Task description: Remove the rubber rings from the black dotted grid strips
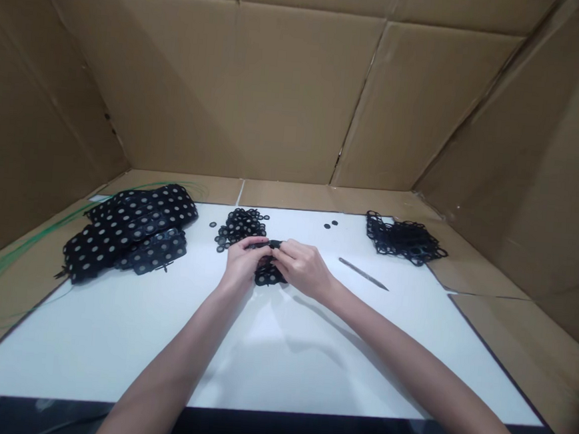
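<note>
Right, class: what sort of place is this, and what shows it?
Probably a handwork station: cardboard walls on three sides of a white work surface, with a pile of small black rings.

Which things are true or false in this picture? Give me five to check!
1. The left hand and right hand hold a small black dotted piece. True.
2. The large dotted black sheets lie on the right. False: they lie on the left.
3. Green strands run along the left side. True.
4. The thin pointed tool is in the right hand. False: it lies on the white tabletop.
5. Two loose black discs lie beyond the right hand. True.
</note>
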Motion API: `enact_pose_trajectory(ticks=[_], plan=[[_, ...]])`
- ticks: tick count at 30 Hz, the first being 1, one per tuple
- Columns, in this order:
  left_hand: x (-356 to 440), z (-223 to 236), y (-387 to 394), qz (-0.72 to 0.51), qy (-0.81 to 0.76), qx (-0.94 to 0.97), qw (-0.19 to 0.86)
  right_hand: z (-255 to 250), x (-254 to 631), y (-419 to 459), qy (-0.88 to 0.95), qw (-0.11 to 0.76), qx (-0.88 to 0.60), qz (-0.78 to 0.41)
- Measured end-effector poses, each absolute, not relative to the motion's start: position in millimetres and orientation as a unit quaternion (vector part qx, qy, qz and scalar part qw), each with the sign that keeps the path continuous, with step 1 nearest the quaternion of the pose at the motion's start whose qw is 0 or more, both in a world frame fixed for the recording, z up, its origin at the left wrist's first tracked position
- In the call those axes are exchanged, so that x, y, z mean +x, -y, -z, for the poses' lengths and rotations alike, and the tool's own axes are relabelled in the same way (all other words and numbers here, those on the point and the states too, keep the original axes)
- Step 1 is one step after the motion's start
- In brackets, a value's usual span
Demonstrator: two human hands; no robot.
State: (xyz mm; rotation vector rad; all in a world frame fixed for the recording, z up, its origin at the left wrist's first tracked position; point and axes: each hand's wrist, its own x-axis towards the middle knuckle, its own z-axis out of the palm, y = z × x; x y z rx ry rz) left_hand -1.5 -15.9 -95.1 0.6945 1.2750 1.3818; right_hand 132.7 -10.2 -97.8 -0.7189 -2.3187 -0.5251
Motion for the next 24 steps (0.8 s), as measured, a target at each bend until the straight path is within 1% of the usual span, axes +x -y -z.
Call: enact_pose_trajectory(ticks=[6, 9, 11, 14, 16, 18, 21, 24], plan=[[-4.9, 93.9, 13.4, -0.61, -0.497, 0.248, 0.565, 97.6, 130.3, 13.6, 0.881, 0.344, -0.268, 0.182], [-8.2, 92.0, 12.1, -0.611, -0.498, 0.224, 0.574, 96.3, 130.0, 16.9, 0.87, 0.377, -0.267, 0.172], [-10.6, 91.5, 10.4, -0.625, -0.496, 0.195, 0.571, 93.6, 130.3, 21.3, 0.855, 0.423, -0.248, 0.169], [-14.2, 91.5, 7.6, -0.663, -0.485, 0.155, 0.549, 85.6, 131.3, 29.0, 0.811, 0.527, -0.221, 0.126], [-15.2, 90.7, 6.9, -0.669, -0.479, 0.15, 0.548, 79.4, 131.7, 31.4, 0.774, 0.581, -0.248, 0.043], [-14.3, 88.8, 8.0, -0.654, -0.476, 0.155, 0.567, 75.5, 131.8, 29.1, 0.734, 0.592, -0.319, -0.093], [-11.4, 85.9, 11.2, -0.613, -0.481, 0.189, 0.597, 77.4, 132.2, 18.4, 0.664, 0.556, -0.411, -0.284], [-10.6, 85.9, 12.9, -0.592, -0.49, 0.232, 0.596, 84.5, 133.7, 7.5, 0.654, 0.504, -0.424, -0.371]])
